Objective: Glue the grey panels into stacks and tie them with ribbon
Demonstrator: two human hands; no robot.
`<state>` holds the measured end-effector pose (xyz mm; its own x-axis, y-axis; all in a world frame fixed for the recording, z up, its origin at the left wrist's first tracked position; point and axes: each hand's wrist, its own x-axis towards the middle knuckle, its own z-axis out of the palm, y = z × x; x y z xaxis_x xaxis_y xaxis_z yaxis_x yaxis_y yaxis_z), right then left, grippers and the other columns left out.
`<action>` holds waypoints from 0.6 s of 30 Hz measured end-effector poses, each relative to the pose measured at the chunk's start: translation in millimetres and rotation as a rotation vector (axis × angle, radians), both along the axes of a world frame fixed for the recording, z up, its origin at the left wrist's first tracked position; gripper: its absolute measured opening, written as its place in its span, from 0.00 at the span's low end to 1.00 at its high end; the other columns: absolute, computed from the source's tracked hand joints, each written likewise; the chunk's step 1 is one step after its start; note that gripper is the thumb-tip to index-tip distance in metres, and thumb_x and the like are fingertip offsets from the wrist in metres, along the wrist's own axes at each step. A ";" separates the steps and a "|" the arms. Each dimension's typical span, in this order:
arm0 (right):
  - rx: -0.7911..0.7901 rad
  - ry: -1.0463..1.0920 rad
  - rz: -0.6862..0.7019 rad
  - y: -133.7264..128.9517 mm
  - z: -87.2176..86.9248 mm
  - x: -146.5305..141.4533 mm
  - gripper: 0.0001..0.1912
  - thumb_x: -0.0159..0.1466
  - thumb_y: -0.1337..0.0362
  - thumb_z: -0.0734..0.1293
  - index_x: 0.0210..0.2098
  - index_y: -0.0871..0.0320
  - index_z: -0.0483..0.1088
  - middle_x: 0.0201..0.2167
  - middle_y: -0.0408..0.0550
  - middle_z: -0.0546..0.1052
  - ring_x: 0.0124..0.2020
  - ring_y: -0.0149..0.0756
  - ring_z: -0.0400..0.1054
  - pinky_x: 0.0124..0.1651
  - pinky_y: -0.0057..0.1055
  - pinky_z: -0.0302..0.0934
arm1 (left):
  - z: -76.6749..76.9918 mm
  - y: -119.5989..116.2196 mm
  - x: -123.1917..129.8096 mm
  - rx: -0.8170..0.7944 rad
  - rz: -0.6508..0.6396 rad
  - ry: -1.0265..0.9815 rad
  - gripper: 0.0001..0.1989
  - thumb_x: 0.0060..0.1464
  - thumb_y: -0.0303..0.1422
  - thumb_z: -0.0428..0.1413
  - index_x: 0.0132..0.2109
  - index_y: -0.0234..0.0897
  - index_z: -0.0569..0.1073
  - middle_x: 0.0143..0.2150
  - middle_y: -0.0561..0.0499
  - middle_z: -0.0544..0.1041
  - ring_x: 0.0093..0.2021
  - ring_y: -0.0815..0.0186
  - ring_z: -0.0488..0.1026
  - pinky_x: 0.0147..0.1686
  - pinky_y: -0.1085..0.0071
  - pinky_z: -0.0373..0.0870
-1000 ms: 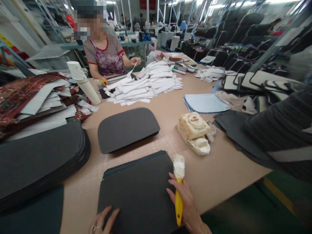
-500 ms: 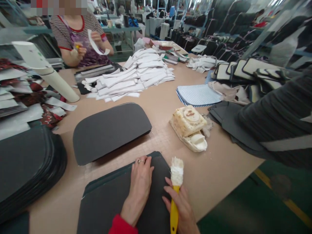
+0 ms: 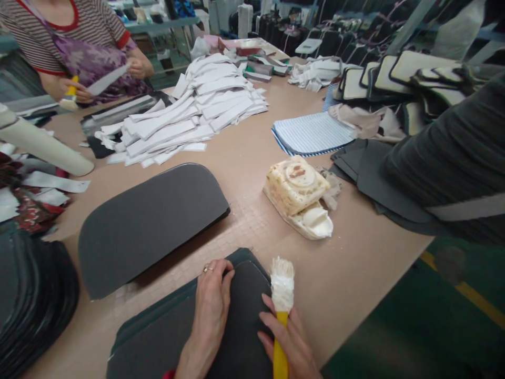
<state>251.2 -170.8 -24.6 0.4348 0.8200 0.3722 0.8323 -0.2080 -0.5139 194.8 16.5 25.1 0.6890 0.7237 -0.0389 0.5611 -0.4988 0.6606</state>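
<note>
In front of me lies a small stack of dark grey panels [image 3: 158, 326] with one cut corner showing. My left hand [image 3: 211, 305], a ring on one finger, rests on the top panel, its bent fingers pressed together at the far edge. My right hand [image 3: 290, 337] holds a paintbrush [image 3: 281, 342] with a yellow handle, bristles pointing away from me and coated white. The fingertips of that hand touch the panel's right edge. Beyond the brush stands a crusted cream-coloured container [image 3: 298, 184] with white paste at its front opening.
Another dark panel with rounded corners [image 3: 153, 221] lies ahead, left of the container. A thick stack of dark pieces [image 3: 35, 300] stands at left. White strips [image 3: 197, 105] are heaped further back, near a co-worker [image 3: 90, 58] holding a brush and strip. A dark roll [image 3: 453, 158] lies right.
My view has shifted, so the table's things sit further left. The top panel has slid slightly toward me, baring more of the one beneath at the corner. The co-worker's strip is lower.
</note>
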 end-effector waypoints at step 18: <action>0.100 0.019 -0.025 7.2 8.5 6.6 0.15 0.60 0.69 0.62 0.48 0.58 0.66 0.45 0.55 0.75 0.45 0.46 0.70 0.41 0.38 0.69 | -4.0 2.5 5.5 0.003 -0.025 0.126 0.09 0.56 0.28 0.43 0.31 0.38 0.66 0.29 0.50 0.70 0.32 0.62 0.66 0.34 0.64 0.65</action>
<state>257.8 -163.6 -16.1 0.4621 0.7682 0.4430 0.8176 -0.1757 -0.5483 200.3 19.0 21.2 0.6964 0.7068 -0.1241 0.6269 -0.5150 0.5846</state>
